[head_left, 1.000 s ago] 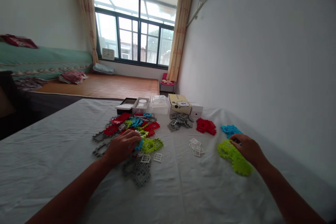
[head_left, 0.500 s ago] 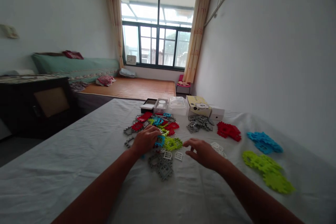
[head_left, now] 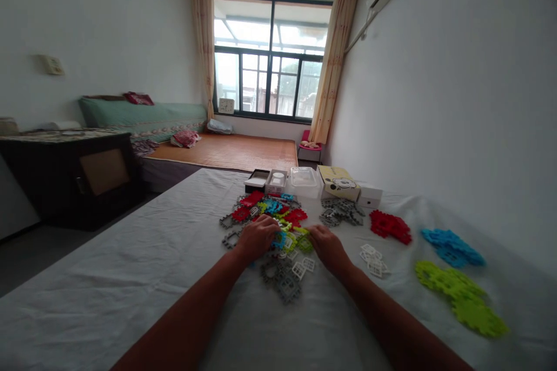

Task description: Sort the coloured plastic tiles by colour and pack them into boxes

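My left hand (head_left: 260,236) is curled over the near left side of a mixed pile of notched plastic building pieces, with its fingers on a blue piece (head_left: 279,240). Opposite it, my right hand (head_left: 327,247) pinches the right edge of a lime-green building piece (head_left: 304,242). Part of that piece lies over others in the pile. Small white window-shaped pieces (head_left: 299,270) sit just below the hands. Nearer to me is a group of grey notched pieces (head_left: 285,285). Red pieces (head_left: 297,217) lie behind the fingers.
Sorted heaps lie to the right: grey (head_left: 342,213), red (head_left: 390,226), blue (head_left: 452,247), lime-green (head_left: 461,297) and white window pieces (head_left: 374,261). Behind stand a yellow box (head_left: 338,183), a clear plastic container (head_left: 304,178) and an open black box (head_left: 256,180). A white sheet (head_left: 143,266) covers the table.
My right hand has moved left to the pile and closed on the lime-green piece. My left hand stays at the blue piece. White window pieces below have shifted, and the whole view has tilted slightly.
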Demonstrator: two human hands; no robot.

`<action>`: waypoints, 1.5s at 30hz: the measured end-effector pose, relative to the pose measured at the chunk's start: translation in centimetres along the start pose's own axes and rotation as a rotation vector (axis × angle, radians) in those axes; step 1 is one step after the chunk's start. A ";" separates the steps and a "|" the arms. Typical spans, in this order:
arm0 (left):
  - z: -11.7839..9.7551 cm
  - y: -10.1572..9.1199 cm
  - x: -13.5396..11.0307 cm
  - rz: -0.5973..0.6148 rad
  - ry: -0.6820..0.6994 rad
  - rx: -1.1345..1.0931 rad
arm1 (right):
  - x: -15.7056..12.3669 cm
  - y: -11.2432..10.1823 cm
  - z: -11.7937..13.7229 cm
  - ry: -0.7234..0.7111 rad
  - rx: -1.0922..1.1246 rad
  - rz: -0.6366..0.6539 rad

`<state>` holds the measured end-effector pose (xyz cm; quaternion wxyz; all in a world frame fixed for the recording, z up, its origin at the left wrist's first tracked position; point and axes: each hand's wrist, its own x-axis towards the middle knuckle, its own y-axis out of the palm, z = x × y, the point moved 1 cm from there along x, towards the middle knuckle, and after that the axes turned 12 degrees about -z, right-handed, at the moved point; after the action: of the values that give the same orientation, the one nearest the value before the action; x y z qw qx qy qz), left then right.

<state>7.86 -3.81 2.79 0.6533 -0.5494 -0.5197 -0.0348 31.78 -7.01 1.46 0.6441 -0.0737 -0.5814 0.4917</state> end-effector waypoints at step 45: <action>-6.0 0.1 -1.6 0.227 0.310 -0.146 | -2.2 0.5 -2.0 0.262 -0.154 -0.053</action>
<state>11.04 -9.08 2.41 0.6836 -0.6385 -0.3438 -0.0826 33.49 -7.45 -0.97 0.7196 -0.1714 -0.5300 0.4146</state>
